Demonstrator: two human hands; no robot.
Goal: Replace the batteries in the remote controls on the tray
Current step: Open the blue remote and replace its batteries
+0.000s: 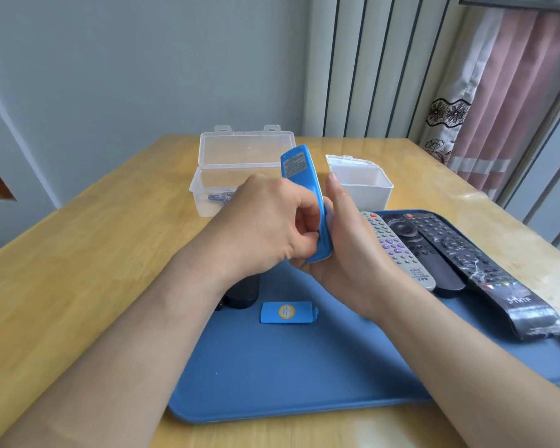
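Above the smooth blue tray, right hand gripping a slim glossy remote on end, left hand with fingers curled, pinching its lower back, flat rectangular cover lying below.

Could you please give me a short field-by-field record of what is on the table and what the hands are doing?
held item: blue remote, upright above the tray
right hand: holds its lower end
left hand: fingers curled on its lower back
battery cover: off, lying flat on the tray
other remotes: grey remote, black remote, wrapped remote, side by side at tray's right
boxes: clear box, lid open, batteries inside; white box, open
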